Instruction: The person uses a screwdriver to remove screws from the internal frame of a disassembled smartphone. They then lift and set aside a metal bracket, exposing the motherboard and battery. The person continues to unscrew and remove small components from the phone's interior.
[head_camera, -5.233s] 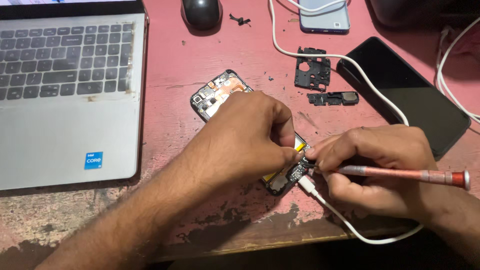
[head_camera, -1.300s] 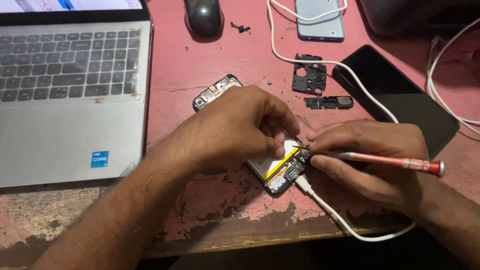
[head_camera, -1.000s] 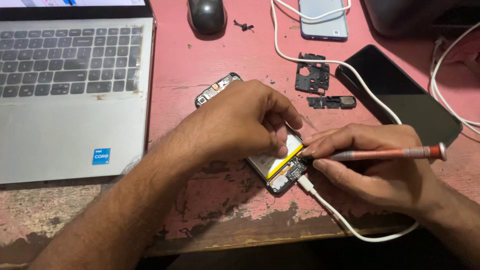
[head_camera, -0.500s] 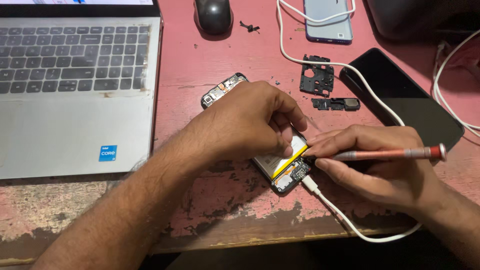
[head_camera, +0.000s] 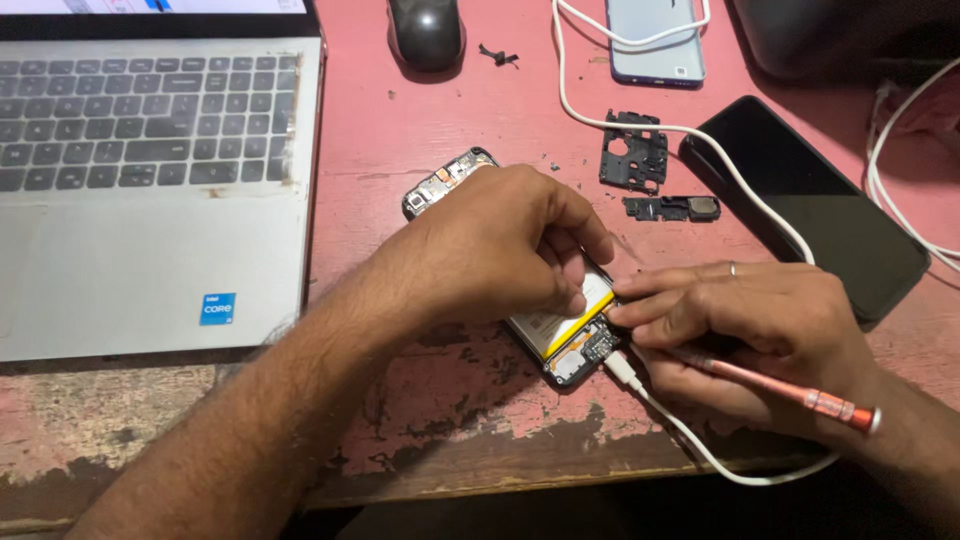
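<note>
**Inspector:** Position of the opened phone (head_camera: 560, 335)?

**Assistant:** It lies on the worn red table (head_camera: 420, 400) near the front edge, back cover off, set diagonally. The left hand (head_camera: 490, 250) lies over its middle, fingers curled down and pressing on it, so only the top corner and the bottom end show.

**Inspector:** And the right hand (head_camera: 750, 335)?

**Assistant:** Closed around a slim red screwdriver (head_camera: 790, 392), fingertips meeting the phone's lower end. The tip itself is hidden under the fingers.

**Inspector:** Anything connected?

**Assistant:** A white cable (head_camera: 690, 445) is plugged into the bottom of the phone and runs off under the right hand.

**Inspector:** Surroundings?

**Assistant:** A silver laptop (head_camera: 150, 200) to the left. A black mouse (head_camera: 425, 32) at the top. Two black plastic parts (head_camera: 635, 155) lie loose just beyond the hands. A dark phone screen (head_camera: 820, 205) lies to the right, with a second white cable (head_camera: 600, 115) crossing its corner. A pale blue phone (head_camera: 655, 40) sits at the far edge.
</note>
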